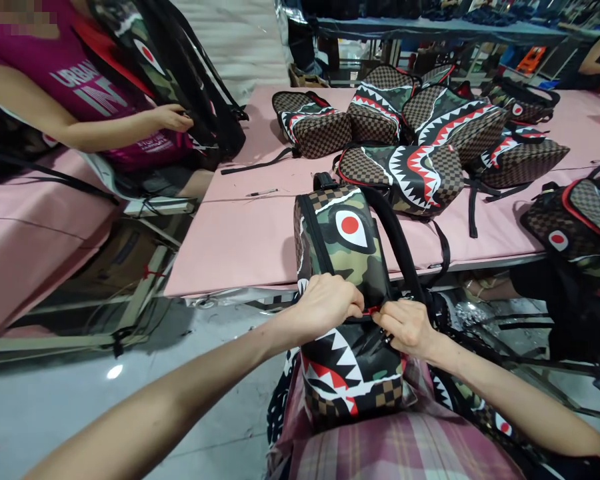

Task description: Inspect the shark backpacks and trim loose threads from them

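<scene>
A camouflage and brown-check backpack [357, 267] with a printed eye and shark teeth rests on my lap, its upper part leaning against the pink table's edge. My left hand [330, 303] is closed, fingertips pinching the backpack at a seam across its side. Close beside it, my right hand [405, 327] is also closed, gripping the same seam from the other side. A bit of red trim [371, 311] shows between the two hands. Exactly what lies under the fingertips is hidden. A black strap [397, 233] arches behind the right hand.
Several similar bags, including a shark-mouth bag [413, 180], lie on the pink table [240, 247]. A pen [263, 193] lies nearby. At left, a person in a magenta shirt [100, 87] handles another backpack [180, 73]. Another bag [575, 227] sits at the right edge.
</scene>
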`<state>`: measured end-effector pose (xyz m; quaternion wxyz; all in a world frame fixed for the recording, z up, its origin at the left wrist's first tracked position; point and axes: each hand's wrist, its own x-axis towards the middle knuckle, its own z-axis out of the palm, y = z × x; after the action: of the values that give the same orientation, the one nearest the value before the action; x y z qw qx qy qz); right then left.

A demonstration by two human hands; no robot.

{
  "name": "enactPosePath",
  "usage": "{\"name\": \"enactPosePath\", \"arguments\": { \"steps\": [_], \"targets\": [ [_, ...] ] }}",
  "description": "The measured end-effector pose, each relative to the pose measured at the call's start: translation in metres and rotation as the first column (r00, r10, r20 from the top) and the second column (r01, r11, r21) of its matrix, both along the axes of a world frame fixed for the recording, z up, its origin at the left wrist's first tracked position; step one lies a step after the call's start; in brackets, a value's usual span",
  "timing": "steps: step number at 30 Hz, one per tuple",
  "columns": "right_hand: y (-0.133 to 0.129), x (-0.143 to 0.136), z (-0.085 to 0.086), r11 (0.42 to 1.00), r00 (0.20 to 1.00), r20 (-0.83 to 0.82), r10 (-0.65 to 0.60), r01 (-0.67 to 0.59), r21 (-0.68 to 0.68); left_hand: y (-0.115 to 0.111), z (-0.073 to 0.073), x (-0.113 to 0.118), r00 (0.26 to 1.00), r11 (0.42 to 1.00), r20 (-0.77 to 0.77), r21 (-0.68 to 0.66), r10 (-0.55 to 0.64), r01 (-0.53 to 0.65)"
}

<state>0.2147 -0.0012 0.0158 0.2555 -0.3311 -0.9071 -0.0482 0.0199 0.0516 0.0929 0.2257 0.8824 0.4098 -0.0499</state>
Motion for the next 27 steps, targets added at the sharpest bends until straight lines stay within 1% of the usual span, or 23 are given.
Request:
{"name": "enactPosePath", "arguments": {
  "steps": [4,8,10,11,12,13,15,16,17,19,21,27],
  "targets": [
    [0.001,-0.002,-0.002,0.999,0.998,-0.055,-0.021,0.02,-0.027,-0.011,-0.009,0.001,0.993,0.993,-0.063,0.074,0.096,-0.091],
    [0.0,-0.006,-0.002,0.998,0.998,-0.051,-0.042,0.04,-0.044,-0.017,-0.013,0.0,0.978,0.982,-0.119,0.107,0.171,-0.158],
    [0.0,-0.006,0.002,0.994,0.997,-0.021,-0.069,0.067,-0.086,-0.018,-0.015,-0.001,0.969,0.972,-0.122,0.124,0.214,-0.199],
    [0.0,-0.006,0.007,0.987,0.996,-0.01,-0.088,0.086,-0.134,-0.018,-0.016,-0.002,0.964,0.967,-0.122,0.131,0.234,-0.218],
    [0.0,-0.005,0.013,0.972,0.994,-0.002,-0.11,0.107,-0.207,-0.018,-0.018,-0.003,0.96,0.963,-0.124,0.134,0.252,-0.236],
    [0.0,-0.003,0.02,0.946,0.991,0.004,-0.134,0.129,-0.297,-0.018,-0.019,-0.004,0.956,0.959,-0.125,0.135,0.266,-0.249],
    [0.003,-0.001,0.038,0.862,0.983,0.021,-0.184,0.171,-0.477,-0.018,-0.021,-0.006,0.953,0.954,-0.116,0.14,0.281,-0.265],
    [0.005,0.0,0.046,0.818,0.976,0.04,-0.213,0.201,-0.538,-0.018,-0.022,-0.007,0.952,0.952,-0.105,0.143,0.286,-0.27],
    [0.007,0.0,0.053,0.786,0.969,0.071,-0.239,0.235,-0.571,-0.018,-0.023,-0.007,0.953,0.95,-0.092,0.147,0.29,-0.275],
    [0.012,-0.003,0.064,0.76,0.948,0.152,-0.279,0.315,-0.568,-0.019,-0.023,-0.008,0.953,0.945,-0.057,0.152,0.299,-0.288],
    [0.017,-0.009,0.071,0.755,0.928,0.232,-0.29,0.371,-0.54,-0.022,-0.023,-0.008,0.952,0.944,-0.034,0.145,0.306,-0.298],
    [0.032,-0.03,0.087,0.75,0.89,0.406,-0.209,0.412,-0.517,-0.027,-0.023,-0.009,0.946,0.936,-0.011,0.145,0.324,-0.319]
  ]
}}
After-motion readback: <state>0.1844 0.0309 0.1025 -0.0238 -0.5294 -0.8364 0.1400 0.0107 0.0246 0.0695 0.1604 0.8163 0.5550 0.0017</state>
